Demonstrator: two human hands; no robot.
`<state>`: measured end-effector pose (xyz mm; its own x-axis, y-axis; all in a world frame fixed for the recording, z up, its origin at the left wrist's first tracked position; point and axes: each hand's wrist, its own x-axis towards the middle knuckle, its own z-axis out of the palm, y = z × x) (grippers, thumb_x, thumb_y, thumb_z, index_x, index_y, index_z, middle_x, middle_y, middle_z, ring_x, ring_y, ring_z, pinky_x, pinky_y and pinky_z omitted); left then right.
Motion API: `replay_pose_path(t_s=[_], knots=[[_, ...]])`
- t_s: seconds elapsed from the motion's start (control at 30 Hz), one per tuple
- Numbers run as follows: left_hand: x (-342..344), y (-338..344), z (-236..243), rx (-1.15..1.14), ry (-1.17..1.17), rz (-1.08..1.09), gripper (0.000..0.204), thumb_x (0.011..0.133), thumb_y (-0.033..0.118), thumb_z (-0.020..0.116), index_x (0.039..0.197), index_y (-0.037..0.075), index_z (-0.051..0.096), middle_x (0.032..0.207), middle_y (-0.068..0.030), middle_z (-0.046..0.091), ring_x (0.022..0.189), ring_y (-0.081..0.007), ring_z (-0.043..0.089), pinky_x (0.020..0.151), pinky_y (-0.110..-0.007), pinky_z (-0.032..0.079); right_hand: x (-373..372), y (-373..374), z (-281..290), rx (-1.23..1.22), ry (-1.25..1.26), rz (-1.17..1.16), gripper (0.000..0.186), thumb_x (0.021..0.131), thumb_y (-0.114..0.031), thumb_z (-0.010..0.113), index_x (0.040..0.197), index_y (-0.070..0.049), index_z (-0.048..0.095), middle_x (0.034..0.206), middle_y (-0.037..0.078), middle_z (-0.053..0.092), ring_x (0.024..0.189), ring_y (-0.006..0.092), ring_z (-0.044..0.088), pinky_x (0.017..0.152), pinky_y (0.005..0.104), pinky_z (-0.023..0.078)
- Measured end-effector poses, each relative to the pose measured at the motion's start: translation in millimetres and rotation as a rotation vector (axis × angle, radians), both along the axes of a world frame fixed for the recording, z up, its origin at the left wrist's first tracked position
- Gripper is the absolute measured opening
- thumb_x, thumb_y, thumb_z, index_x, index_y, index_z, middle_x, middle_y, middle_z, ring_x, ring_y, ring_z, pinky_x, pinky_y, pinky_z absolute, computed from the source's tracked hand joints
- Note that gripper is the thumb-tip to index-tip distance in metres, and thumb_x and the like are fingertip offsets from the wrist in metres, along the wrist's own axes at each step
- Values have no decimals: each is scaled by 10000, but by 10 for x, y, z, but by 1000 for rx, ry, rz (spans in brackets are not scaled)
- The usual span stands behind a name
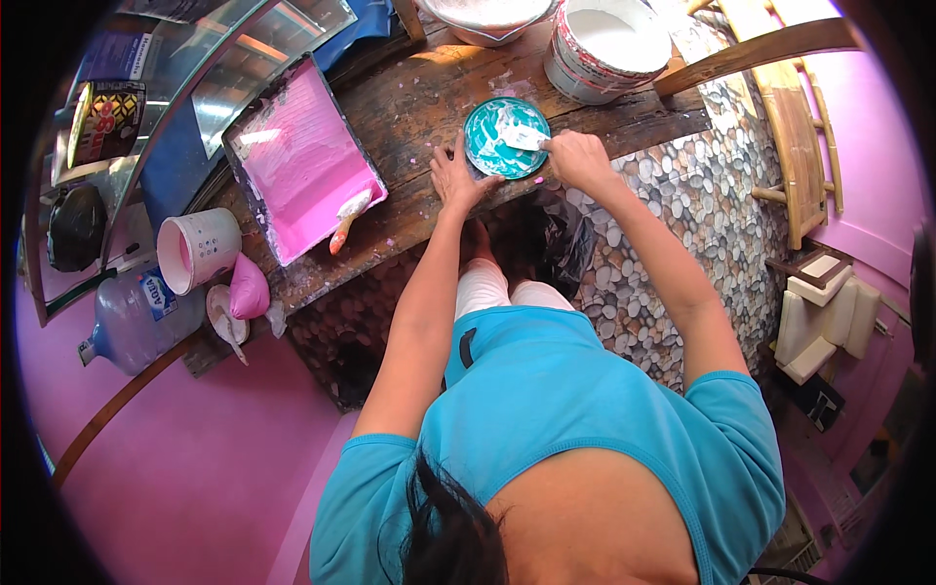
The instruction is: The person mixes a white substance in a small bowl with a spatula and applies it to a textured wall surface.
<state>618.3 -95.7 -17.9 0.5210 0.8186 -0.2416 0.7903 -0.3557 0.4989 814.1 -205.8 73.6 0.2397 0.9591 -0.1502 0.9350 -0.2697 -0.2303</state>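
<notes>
A round teal plate or lid (pixel 485 156), smeared with white paste, lies near the front edge of the wooden table. My left hand (pixel 454 182) is spread along its left and near rim, thumb and fingers apart, touching it. My right hand (pixel 583 162) is closed around the handle end of a small flat scraper (pixel 525 137), whose blade carries white paste and sits over the plate. To the left, a paint tray (pixel 302 156) coated in pink holds a paintbrush (pixel 351 214) leaning on its near right corner. A white bucket (pixel 585 80) of white material stands beyond my right hand.
A basin (pixel 485 35) sits at the far edge. At left are a white tub (pixel 198 249), a pink bag (pixel 250 288), a large water bottle (pixel 136 322) and a glass case (pixel 166 127). Bamboo furniture (pixel 792 156) stands right on a pebble-patterned floor (pixel 682 244).
</notes>
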Motion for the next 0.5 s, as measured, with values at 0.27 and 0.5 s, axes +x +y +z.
replay_pose_path(t_s=[0.27,0.5], knots=[[56,-49,-69,22,-11,45,1206,518,607,864,1508,206,304,1329,-207,380,1217,-402,403,992,-512,376,-188,-186,-323,124,173,-198,327,829,-109,581,1152,-95,635,1018,215,590,821,392,661,732,484,537],[102,-109,-68,35,-1,121,1237,536,605,858,1530,210,239,1379,-212,351,1240,-413,380,1018,-534,350,137,-229,-671,311,254,-94,402,810,-46,602,1195,-98,497,1066,153,562,1003,380,605,826,485,499]])
